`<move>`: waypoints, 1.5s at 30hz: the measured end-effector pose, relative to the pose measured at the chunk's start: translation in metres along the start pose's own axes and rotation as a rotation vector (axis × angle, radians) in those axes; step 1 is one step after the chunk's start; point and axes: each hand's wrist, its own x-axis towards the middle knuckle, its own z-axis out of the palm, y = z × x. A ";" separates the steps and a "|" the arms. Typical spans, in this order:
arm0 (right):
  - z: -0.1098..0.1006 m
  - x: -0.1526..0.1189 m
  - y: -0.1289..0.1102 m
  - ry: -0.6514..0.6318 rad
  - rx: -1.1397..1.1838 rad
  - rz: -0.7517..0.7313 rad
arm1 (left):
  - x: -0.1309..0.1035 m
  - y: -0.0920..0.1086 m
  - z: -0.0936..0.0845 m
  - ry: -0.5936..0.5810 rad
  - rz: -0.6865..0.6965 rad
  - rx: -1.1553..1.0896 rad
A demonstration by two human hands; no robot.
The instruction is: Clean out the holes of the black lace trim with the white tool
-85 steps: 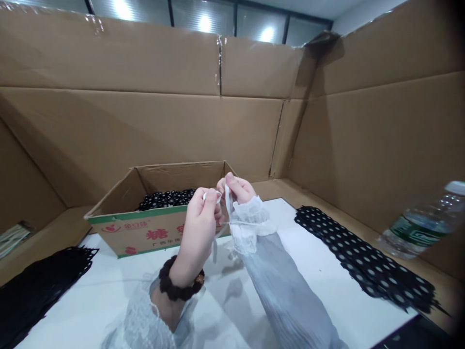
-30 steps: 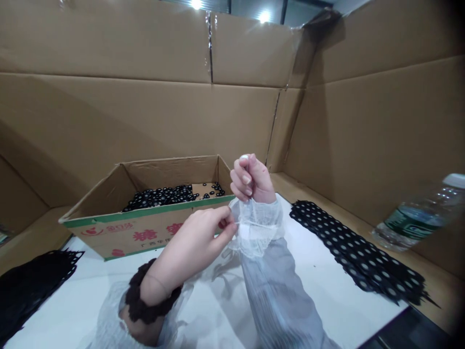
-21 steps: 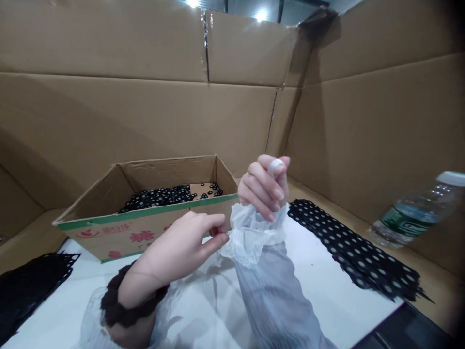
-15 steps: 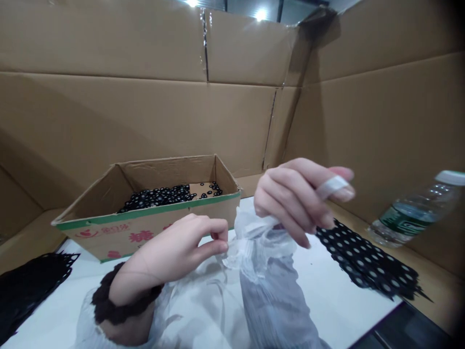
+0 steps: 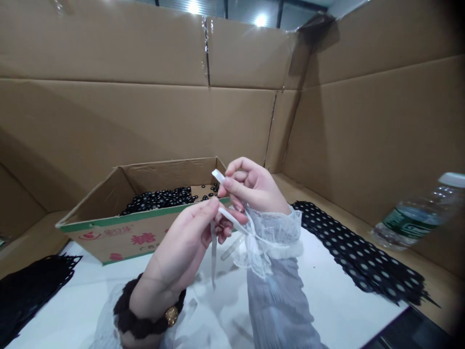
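A white ribbon (image 5: 236,222) is tied round the lace cuff (image 5: 271,237) of the right sleeve. My left hand (image 5: 191,237), with a dark scrunchie (image 5: 136,315) on its wrist, pinches one length of ribbon between thumb and finger, and a loose end hangs below it. Just above and to the right, my right hand (image 5: 252,186) grips another ribbon piece, whose tip sticks out past the thumb. Both hands are close together over the white table, in front of the open carton.
The open carton (image 5: 127,237) holds many small black rings (image 5: 163,198). Black sheets with pale dots (image 5: 356,247) lie at the right, beside a plastic bottle (image 5: 410,218). More black material (image 5: 32,291) lies at the left. Cardboard walls (image 5: 145,116) surround the table.
My right hand has moved left and turned towards my left hand. My left hand has rotated upward and moved slightly right; the ribbon lengths now show between them.
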 end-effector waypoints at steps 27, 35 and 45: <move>-0.059 0.004 0.045 -0.386 0.056 0.332 | 0.033 -0.062 0.020 0.295 0.281 -0.037; -0.058 0.010 0.042 -0.351 -0.064 0.380 | 0.033 -0.062 0.019 0.231 0.268 0.090; -0.049 0.005 0.025 -0.352 -0.190 0.424 | 0.033 -0.064 0.015 0.246 0.235 0.275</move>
